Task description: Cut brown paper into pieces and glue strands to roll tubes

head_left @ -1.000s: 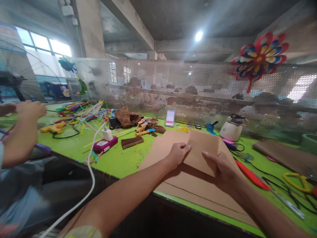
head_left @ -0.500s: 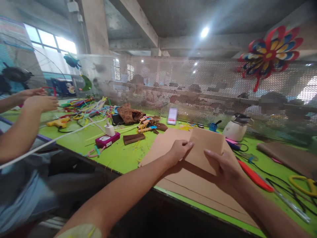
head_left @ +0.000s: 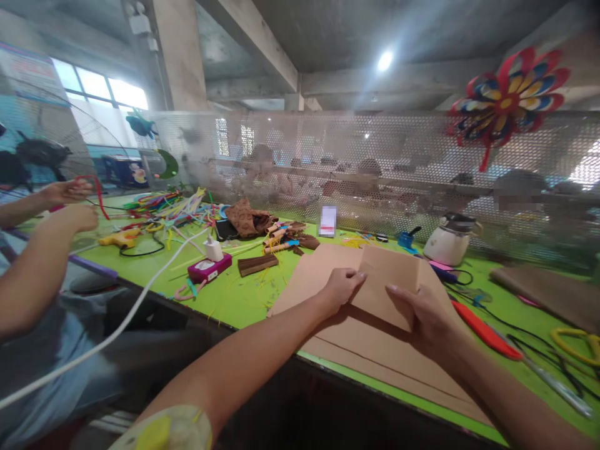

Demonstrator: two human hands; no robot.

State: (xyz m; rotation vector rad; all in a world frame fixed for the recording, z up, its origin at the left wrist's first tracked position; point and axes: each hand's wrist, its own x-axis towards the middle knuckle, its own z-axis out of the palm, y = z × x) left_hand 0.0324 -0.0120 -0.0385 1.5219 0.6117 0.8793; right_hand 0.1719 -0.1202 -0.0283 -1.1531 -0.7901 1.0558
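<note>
A folded piece of brown kraft paper [head_left: 382, 284] is held above larger brown sheets [head_left: 300, 281] on the green table. My left hand [head_left: 344, 286] pinches its left edge between thumb and curled fingers. On the right side, my right hand [head_left: 424, 312] grips the same piece, thumb on top and fingers hidden behind it. The piece is creased near its right end, where a narrow flap stands up. Beside my right forearm lies a red-handled tool [head_left: 487, 331] with a silvery shaft.
A co-worker's hands [head_left: 70, 206] hold a red strip at the left. The green table [head_left: 234, 300] bears a purple power socket [head_left: 209, 267], yellow glue gun [head_left: 119, 239], phone [head_left: 327, 222], white kettle [head_left: 447, 240] and yellow-handled scissors [head_left: 574, 344]. A perforated screen [head_left: 398, 144] stands behind. A white cable [head_left: 131, 312] crosses left.
The view has shifted slightly. My hands keep nearly the same hold on the folded paper. The co-worker's hands have moved a little apart, and the red strip now hangs down.
</note>
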